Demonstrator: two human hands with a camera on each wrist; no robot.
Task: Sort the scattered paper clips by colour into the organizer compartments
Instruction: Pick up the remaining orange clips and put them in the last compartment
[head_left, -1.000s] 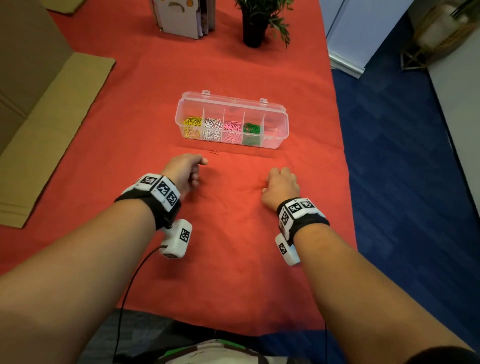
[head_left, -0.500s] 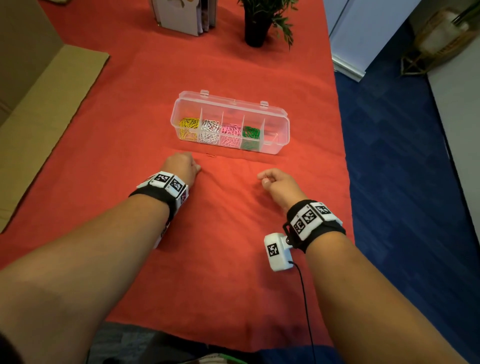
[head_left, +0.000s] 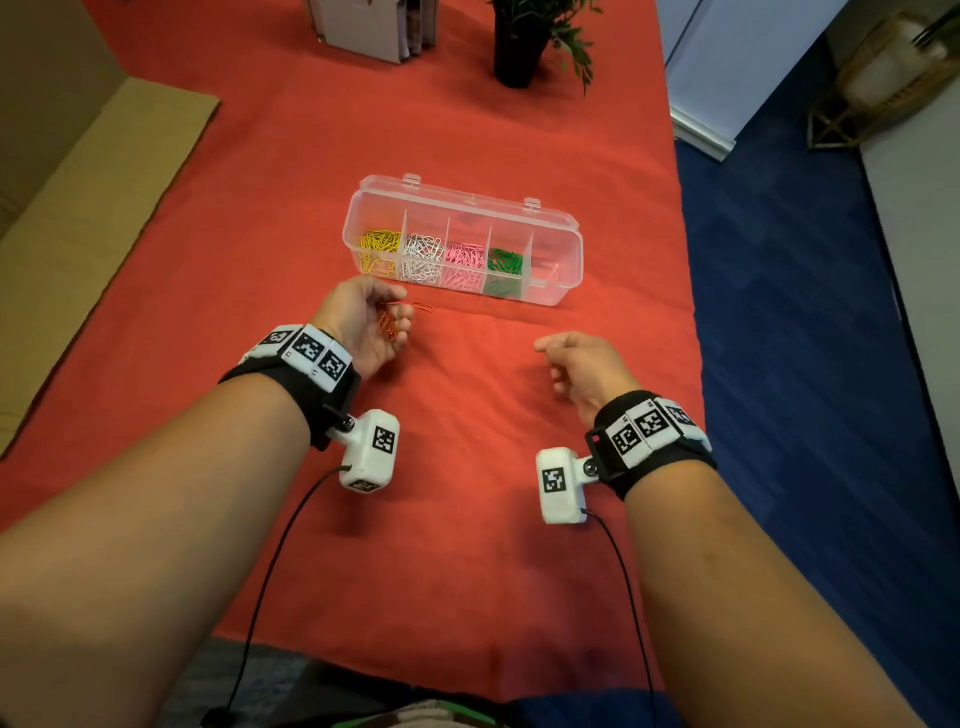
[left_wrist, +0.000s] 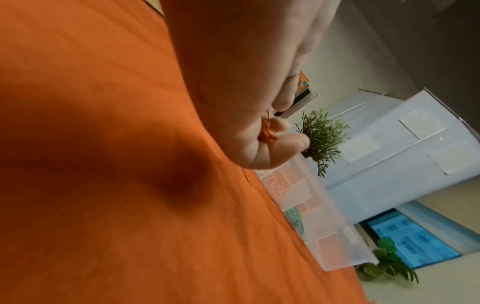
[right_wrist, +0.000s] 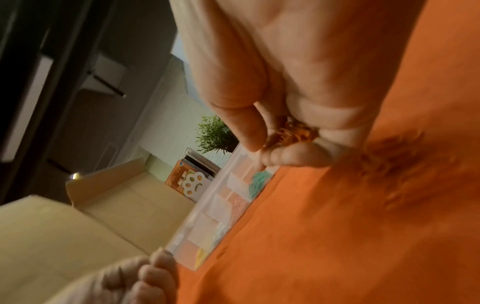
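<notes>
The clear organizer (head_left: 550, 241) lies on the red cloth with its lid open. From left to right it holds yellow (head_left: 380, 244), white (head_left: 423, 252), pink (head_left: 464, 260) and green clips (head_left: 504, 262); the rightmost compartment looks empty. My left hand (head_left: 384, 312) is just in front of its left end, palm turned up, fingers curled round a bunch of orange clips (head_left: 387, 326), also seen in the left wrist view (left_wrist: 267, 133). One orange clip (head_left: 423, 306) lies on the cloth beside it. My right hand (head_left: 550, 364) rests further right, curled round more orange clips (right_wrist: 294, 132).
A potted plant (head_left: 514, 47) and a stack of books (head_left: 374, 26) stand at the back of the table. Flat cardboard (head_left: 78, 208) covers the left side. The table's right edge (head_left: 693, 364) drops to blue floor.
My left hand has rolled from knuckles up to palm up, showing the orange clips in it. My right hand has turned onto its side and drawn slightly back.
</notes>
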